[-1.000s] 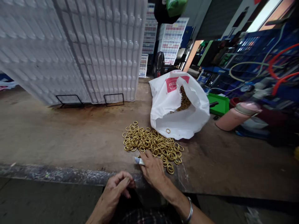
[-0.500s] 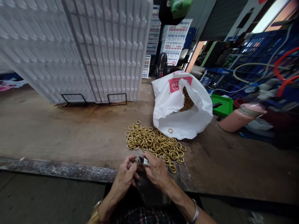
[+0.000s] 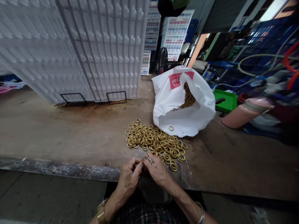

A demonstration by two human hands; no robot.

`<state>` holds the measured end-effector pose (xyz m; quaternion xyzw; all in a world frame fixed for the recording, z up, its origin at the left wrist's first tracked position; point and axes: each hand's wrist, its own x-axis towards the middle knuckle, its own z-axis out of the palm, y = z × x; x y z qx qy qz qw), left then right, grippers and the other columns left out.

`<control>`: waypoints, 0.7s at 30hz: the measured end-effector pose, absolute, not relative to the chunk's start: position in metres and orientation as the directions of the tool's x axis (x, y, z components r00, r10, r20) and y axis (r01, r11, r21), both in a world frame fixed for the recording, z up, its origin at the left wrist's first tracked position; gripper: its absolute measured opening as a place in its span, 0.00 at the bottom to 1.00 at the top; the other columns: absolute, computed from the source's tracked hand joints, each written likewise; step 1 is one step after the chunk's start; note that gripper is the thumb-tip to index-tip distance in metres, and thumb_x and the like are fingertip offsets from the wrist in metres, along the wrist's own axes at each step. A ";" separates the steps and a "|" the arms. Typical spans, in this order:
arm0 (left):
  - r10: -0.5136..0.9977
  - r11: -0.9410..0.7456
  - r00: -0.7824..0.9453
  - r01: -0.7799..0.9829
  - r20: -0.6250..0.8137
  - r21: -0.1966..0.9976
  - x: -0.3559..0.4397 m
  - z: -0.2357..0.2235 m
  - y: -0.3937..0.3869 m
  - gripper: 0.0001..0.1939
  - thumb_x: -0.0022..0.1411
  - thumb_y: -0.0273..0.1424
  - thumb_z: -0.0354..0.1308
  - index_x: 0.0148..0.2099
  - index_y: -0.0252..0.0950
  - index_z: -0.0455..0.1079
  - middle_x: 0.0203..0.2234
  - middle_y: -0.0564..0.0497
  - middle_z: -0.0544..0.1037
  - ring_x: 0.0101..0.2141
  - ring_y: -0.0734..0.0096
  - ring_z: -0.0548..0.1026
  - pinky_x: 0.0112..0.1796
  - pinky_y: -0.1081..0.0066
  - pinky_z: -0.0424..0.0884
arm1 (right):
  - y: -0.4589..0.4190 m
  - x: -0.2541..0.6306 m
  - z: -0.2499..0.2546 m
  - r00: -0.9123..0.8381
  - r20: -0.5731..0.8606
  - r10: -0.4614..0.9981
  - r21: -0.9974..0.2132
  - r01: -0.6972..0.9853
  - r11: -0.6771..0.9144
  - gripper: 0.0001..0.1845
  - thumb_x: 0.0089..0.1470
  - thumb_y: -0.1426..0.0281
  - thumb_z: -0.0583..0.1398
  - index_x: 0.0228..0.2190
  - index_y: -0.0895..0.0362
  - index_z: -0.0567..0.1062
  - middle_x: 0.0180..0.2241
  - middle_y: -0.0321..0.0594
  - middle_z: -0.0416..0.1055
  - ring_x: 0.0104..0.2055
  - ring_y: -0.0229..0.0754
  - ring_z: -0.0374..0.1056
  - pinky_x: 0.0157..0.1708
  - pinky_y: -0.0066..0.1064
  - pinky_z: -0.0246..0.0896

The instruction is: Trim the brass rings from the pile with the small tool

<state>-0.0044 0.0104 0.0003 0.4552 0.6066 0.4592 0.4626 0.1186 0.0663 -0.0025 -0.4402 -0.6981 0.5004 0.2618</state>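
Both my hands are close together at the table's front edge, below a heap of gold-coloured rings (image 3: 151,138). My left hand (image 3: 129,174) is closed, thumb and fingers pinched; a sliver of gold colour at the fingertips looks like the edge of a ring (image 3: 141,162), mostly hidden. Closed around a small knife (image 3: 149,159), my right hand (image 3: 160,172) has its fingertips almost against the left ones. The knife's thin blade points up and to the left.
Behind the heap lies an open white sack (image 3: 163,96) with more rings inside. Tall ribbed white plastic panels (image 3: 105,53) stand at the left in black wire stands (image 3: 116,97). To the right are a green tray (image 3: 226,101) and a pink bottle (image 3: 243,115).
The knife has turned in my right hand, so its blade shows narrower. My hands have come closer together, and the left fingers have curled in. The view has shifted slightly.
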 end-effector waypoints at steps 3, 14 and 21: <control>0.955 0.284 -0.092 0.002 -0.283 0.959 -0.004 0.001 0.010 0.14 0.56 0.41 0.52 0.31 0.34 0.64 0.19 0.56 0.66 0.18 0.80 0.62 0.19 0.78 0.59 | 0.067 0.118 -0.005 -0.458 -0.113 0.882 -0.940 0.337 0.054 0.15 0.52 0.61 0.49 0.20 0.56 0.60 0.19 0.30 0.55 0.23 0.33 0.52 0.23 0.25 0.48; 0.919 0.388 0.077 -0.353 -0.387 0.851 -0.006 0.004 0.010 0.15 0.55 0.41 0.55 0.32 0.33 0.62 0.22 0.55 0.66 0.18 0.82 0.62 0.19 0.80 0.59 | 0.068 0.118 -0.005 -0.431 -0.073 0.899 -0.946 0.316 0.075 0.15 0.53 0.63 0.49 0.20 0.57 0.64 0.18 0.32 0.60 0.22 0.34 0.57 0.25 0.26 0.52; 0.917 0.382 0.042 -0.377 -0.397 0.844 -0.006 0.001 0.011 0.15 0.55 0.42 0.56 0.32 0.35 0.61 0.22 0.56 0.67 0.19 0.81 0.64 0.20 0.79 0.60 | 0.070 0.124 -0.007 -0.421 0.026 0.907 -0.829 0.498 0.255 0.10 0.51 0.72 0.49 0.27 0.57 0.69 0.20 0.34 0.65 0.23 0.35 0.60 0.25 0.25 0.51</control>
